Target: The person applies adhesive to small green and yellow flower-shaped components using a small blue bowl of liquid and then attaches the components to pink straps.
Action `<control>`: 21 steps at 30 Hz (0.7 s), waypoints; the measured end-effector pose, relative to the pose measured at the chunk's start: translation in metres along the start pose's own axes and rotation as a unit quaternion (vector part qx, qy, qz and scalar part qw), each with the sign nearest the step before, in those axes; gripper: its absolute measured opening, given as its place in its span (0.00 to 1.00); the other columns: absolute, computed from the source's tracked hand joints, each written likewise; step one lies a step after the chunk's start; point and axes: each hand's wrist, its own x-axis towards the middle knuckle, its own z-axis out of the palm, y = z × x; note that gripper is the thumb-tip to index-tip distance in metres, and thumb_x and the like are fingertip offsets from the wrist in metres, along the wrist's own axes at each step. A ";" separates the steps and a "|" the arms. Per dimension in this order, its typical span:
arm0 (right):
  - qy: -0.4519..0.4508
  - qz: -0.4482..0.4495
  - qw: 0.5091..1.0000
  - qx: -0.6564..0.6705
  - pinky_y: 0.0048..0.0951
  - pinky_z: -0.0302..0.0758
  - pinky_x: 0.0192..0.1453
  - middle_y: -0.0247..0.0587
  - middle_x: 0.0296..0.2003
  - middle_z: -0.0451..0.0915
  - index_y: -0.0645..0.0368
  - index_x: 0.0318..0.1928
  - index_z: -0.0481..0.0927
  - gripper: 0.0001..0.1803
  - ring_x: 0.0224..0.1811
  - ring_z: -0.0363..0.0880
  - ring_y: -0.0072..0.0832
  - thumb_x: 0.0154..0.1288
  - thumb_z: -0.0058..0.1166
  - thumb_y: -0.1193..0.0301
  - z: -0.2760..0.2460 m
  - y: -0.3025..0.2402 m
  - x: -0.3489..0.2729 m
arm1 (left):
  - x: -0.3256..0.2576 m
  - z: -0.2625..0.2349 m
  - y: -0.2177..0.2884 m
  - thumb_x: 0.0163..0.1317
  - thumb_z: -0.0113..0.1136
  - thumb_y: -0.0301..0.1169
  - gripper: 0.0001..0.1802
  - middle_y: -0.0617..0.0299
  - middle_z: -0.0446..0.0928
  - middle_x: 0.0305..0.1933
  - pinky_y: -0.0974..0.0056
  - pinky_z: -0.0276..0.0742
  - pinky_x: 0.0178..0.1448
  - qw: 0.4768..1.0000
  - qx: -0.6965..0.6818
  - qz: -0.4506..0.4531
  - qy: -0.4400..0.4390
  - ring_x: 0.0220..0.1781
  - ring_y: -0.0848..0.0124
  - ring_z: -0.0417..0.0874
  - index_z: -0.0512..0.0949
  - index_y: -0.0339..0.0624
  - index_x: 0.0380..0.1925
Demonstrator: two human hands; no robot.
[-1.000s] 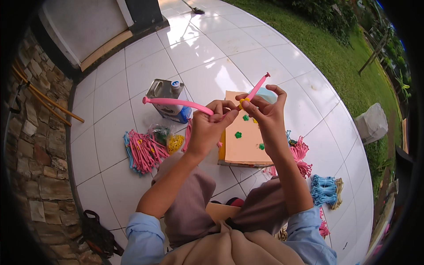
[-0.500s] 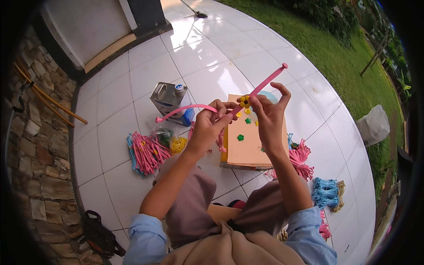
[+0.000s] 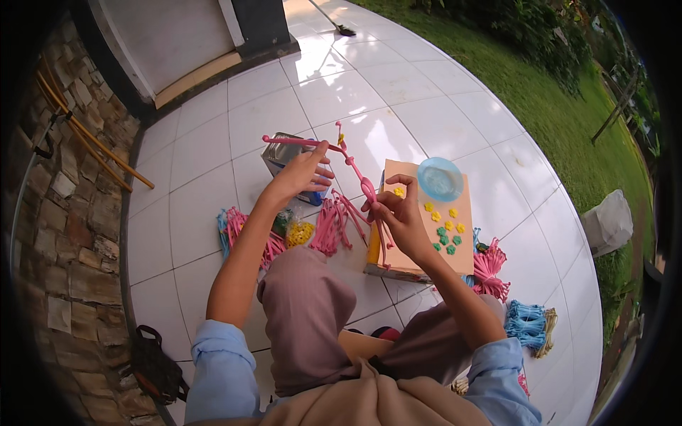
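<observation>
My left hand (image 3: 302,172) is raised over the floor and pinches one end of a long pink strip (image 3: 353,169). The strip runs to my right hand (image 3: 400,215), which grips its lower part where several loose pink ends hang down. A small yellow piece sits near the strip's upper bend. Below my right hand lies a flat cardboard box (image 3: 426,245) with small yellow and green flower-shaped pieces (image 3: 444,227) on top, and a light blue round dish (image 3: 440,178) rests on its far end.
A metal tin (image 3: 283,157) stands on the white tiles behind my left hand. Pink bundles (image 3: 334,224) and a bag of yellow bits (image 3: 299,233) lie beside my knee. Pink and blue tassels (image 3: 527,321) lie right. A stone wall is at the left, grass at the right.
My left hand moved left and up, away from my right hand, stretching the pink strip out between them. My right hand dropped lower over the box.
</observation>
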 end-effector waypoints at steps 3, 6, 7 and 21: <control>0.029 0.022 0.999 -0.021 0.21 0.73 0.35 0.46 0.35 0.75 0.57 0.50 0.49 0.17 0.30 0.75 0.23 0.67 0.41 0.77 0.001 -0.014 0.001 | -0.018 0.005 -0.016 0.59 0.56 0.34 0.18 0.54 0.70 0.45 0.61 0.73 0.54 0.903 0.409 0.063 0.118 0.50 0.67 0.74 0.68 0.37 0.47; 0.017 0.045 0.999 0.008 0.21 0.73 0.33 0.45 0.33 0.75 0.57 0.49 0.49 0.16 0.29 0.74 0.22 0.68 0.41 0.76 0.000 -0.014 -0.001 | -0.041 0.043 -0.019 0.56 0.58 0.30 0.21 0.55 0.70 0.45 0.62 0.72 0.54 0.709 0.577 0.362 0.183 0.47 0.64 0.75 0.67 0.41 0.50; 0.005 0.066 0.998 0.022 0.22 0.74 0.34 0.46 0.32 0.75 0.57 0.50 0.49 0.16 0.29 0.74 0.22 0.68 0.41 0.76 0.003 -0.017 -0.001 | -0.045 0.052 -0.019 0.55 0.58 0.28 0.22 0.56 0.71 0.43 0.63 0.72 0.51 0.610 0.596 0.493 0.172 0.45 0.62 0.75 0.67 0.42 0.51; 0.044 -0.076 0.992 -0.095 0.28 0.75 0.52 0.54 0.55 0.66 0.63 0.63 0.54 0.33 0.43 0.77 0.29 0.59 0.53 0.78 -0.042 -0.090 -0.015 | -0.038 0.078 -0.005 0.67 0.42 0.34 0.16 0.45 0.74 0.26 0.57 0.70 0.39 0.889 0.396 0.223 -0.060 0.32 0.51 0.77 0.62 0.36 0.51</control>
